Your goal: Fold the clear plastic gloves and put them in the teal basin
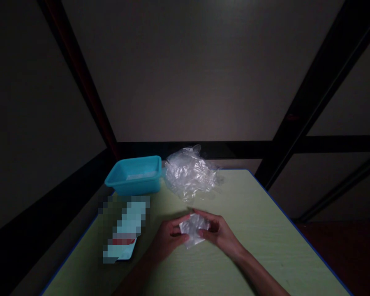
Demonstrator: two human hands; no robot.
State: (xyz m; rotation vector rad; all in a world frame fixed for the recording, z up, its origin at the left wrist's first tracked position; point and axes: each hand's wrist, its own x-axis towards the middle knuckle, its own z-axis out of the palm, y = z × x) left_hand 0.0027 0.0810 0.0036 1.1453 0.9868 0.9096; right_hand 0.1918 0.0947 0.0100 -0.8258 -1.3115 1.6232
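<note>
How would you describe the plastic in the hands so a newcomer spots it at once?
On the pale green table, find the crumpled heap of clear plastic at the far edge. Nearer the camera, a clear plastic piece is held between the left hand and right hand. Unlike the heap, it is small and flattish.

The bench (265,242) is pale green with a blue edge (296,225), the tub (138,189) turquoise, the plastic pile (191,172) and small plastic piece (193,229) clear with whitish glints, the wall (197,82) grey-brown with black strips (197,150).

Dim wall (197,90) behind blue-edged table (271,218)
</note>
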